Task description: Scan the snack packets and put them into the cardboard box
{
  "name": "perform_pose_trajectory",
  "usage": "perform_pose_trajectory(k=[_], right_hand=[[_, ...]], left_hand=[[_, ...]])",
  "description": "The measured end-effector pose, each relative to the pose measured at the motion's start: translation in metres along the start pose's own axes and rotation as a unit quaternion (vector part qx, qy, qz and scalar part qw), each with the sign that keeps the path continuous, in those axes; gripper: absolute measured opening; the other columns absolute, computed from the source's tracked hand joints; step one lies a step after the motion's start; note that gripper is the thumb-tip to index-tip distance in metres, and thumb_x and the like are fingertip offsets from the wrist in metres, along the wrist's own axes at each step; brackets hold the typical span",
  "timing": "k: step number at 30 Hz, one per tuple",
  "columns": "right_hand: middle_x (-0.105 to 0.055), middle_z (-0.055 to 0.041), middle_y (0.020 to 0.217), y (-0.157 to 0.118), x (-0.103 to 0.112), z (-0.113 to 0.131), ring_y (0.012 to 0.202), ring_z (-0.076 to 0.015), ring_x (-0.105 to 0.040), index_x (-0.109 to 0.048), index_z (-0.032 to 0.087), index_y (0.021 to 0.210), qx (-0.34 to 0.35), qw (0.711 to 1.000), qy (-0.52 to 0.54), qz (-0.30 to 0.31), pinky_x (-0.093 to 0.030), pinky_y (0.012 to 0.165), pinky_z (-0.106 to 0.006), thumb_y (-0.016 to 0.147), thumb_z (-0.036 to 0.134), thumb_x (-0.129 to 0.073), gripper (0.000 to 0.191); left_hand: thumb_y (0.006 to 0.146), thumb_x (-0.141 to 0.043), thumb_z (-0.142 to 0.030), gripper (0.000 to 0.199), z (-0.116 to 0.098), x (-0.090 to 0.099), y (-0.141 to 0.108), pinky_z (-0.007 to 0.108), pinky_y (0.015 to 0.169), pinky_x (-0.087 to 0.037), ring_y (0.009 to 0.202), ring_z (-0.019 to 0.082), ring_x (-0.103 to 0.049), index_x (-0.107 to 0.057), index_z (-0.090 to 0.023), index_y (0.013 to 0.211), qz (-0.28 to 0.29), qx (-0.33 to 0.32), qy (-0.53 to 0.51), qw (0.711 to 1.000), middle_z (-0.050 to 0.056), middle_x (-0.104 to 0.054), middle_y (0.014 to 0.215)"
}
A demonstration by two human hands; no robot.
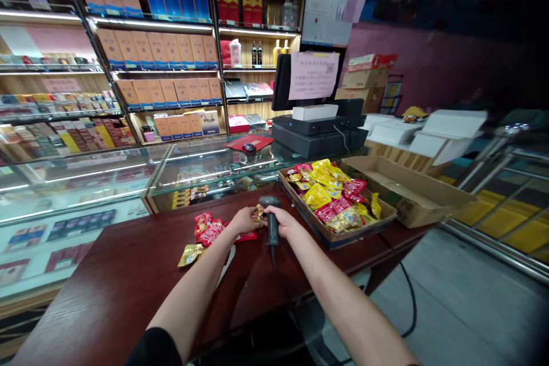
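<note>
My right hand (280,220) is closed around the grip of a black handheld barcode scanner (273,234), whose head points forward and left above the dark red table. Close to the scanner head, my left hand (245,222) pinches a small gold snack packet (258,213), partly hidden by the fingers. Red snack packets (209,230) lie in a loose pile left of my left wrist, with a gold packet (191,254) at the near side of the pile. Right of my hands stands a shallow cardboard box (309,227) filled with yellow, red and gold packets.
Beside the filled box is another open cardboard box (429,197). A monitor (282,83) and black cash drawer (295,137) stand behind, near a mouse (249,148) on a red mat. Glass display counters (98,177) run along the left. The scanner cable hangs toward me.
</note>
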State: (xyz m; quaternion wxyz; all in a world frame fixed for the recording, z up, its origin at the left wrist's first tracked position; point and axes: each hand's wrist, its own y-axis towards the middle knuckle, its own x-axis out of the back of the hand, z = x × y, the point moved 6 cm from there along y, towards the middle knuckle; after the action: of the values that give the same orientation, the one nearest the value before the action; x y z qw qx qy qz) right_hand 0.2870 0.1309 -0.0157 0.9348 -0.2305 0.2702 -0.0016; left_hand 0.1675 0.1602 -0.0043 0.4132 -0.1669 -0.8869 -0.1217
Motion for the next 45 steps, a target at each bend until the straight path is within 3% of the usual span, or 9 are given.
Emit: perform_pose_trajectory(k=[5,10,13,17,21,23,28,35,45], right_hand=[[-0.066,-0.0059,0.075,-0.026,-0.012,0.018,0.071,-0.0147,-0.067,-0.060,0.010,0.081,0.051,0.997,0.014,0.059,-0.056,0.073,-0.030,0.070,0.003,-0.054,0.015],[-0.069,-0.0036,0.079,-0.055,-0.010,0.026,0.068,-0.0114,-0.063,-0.065,0.013,0.082,0.144,0.987,-0.067,0.002,-0.052,0.060,-0.020,0.063,0.005,-0.060,0.021],[-0.066,-0.0007,0.066,-0.061,-0.019,0.015,0.055,-0.0090,-0.058,-0.067,0.012,0.081,0.146,0.985,-0.091,0.028,-0.047,0.051,-0.018,0.061,0.008,-0.061,0.021],[-0.058,0.0021,0.050,-0.061,-0.032,0.002,0.045,-0.0087,-0.053,-0.065,0.011,0.074,0.133,0.987,-0.084,0.036,-0.045,0.047,-0.019,0.059,0.009,-0.060,0.016],[-0.068,-0.0037,0.071,-0.062,-0.040,-0.004,0.066,-0.0140,-0.065,-0.064,0.012,0.074,0.129,0.990,-0.017,0.048,-0.053,0.062,-0.023,0.056,0.006,-0.059,0.020],[-0.069,-0.0050,0.080,-0.065,-0.039,-0.007,0.074,-0.0148,-0.066,-0.065,0.012,0.077,0.134,0.990,-0.023,0.033,-0.054,0.067,-0.023,0.056,0.007,-0.060,0.022],[-0.067,-0.0052,0.081,-0.084,-0.024,-0.018,0.074,-0.0152,-0.066,-0.064,0.012,0.078,0.165,0.977,-0.125,-0.056,-0.055,0.062,-0.023,0.061,0.013,-0.063,0.017],[-0.059,0.0002,0.055,-0.103,-0.012,-0.032,0.045,-0.0138,-0.059,-0.055,0.016,0.077,0.206,0.944,-0.221,-0.135,-0.046,0.037,-0.022,0.071,0.025,-0.059,0.011],[-0.058,0.0018,0.050,-0.115,-0.031,-0.043,0.041,-0.0126,-0.055,-0.055,0.017,0.077,0.178,0.947,-0.243,-0.112,-0.043,0.036,-0.020,0.072,0.031,-0.056,0.015]], left_hand=[[0.064,-0.067,-0.023,0.029,0.003,0.032,-0.016,0.025,0.071,-0.045,0.077,0.018,-0.063,-0.070,-0.017,0.093,-0.044,0.026,-0.157,0.986,0.003,-0.070,0.081],[0.062,-0.073,-0.030,0.027,0.003,0.054,-0.051,0.021,0.059,-0.044,0.062,0.012,-0.057,-0.067,-0.014,0.083,0.048,0.053,-0.333,0.940,0.001,-0.065,0.071],[0.058,-0.079,-0.029,0.031,0.003,0.060,-0.069,0.022,0.060,-0.047,0.068,0.014,-0.061,-0.066,-0.015,0.083,0.068,0.059,-0.385,0.919,0.004,-0.066,0.077],[0.057,-0.082,-0.026,0.036,0.012,0.058,-0.069,0.022,0.060,-0.050,0.072,0.015,-0.064,-0.066,-0.014,0.088,0.011,0.101,-0.477,0.873,0.008,-0.069,0.086],[0.060,-0.081,-0.025,0.033,0.026,0.054,-0.051,0.023,0.065,-0.052,0.071,0.013,-0.065,-0.065,-0.014,0.086,-0.062,0.149,-0.593,0.789,0.009,-0.069,0.088],[0.060,-0.082,-0.026,0.032,0.029,0.051,-0.041,0.025,0.067,-0.054,0.072,0.014,-0.066,-0.065,-0.014,0.084,-0.078,0.162,-0.615,0.768,0.008,-0.070,0.086],[0.057,-0.082,-0.032,0.040,0.024,0.044,-0.018,0.025,0.062,-0.053,0.071,0.016,-0.067,-0.065,-0.016,0.090,-0.107,0.142,-0.568,0.804,0.007,-0.070,0.086],[0.053,-0.082,-0.039,0.047,-0.015,0.039,0.013,0.025,0.068,-0.050,0.074,0.017,-0.066,-0.067,-0.013,0.090,-0.101,0.042,-0.552,0.827,0.007,-0.072,0.084],[0.055,-0.081,-0.038,0.042,-0.029,0.024,0.005,0.022,0.059,-0.047,0.064,0.013,-0.063,-0.065,-0.015,0.086,-0.049,0.053,-0.568,0.820,0.004,-0.071,0.077]])
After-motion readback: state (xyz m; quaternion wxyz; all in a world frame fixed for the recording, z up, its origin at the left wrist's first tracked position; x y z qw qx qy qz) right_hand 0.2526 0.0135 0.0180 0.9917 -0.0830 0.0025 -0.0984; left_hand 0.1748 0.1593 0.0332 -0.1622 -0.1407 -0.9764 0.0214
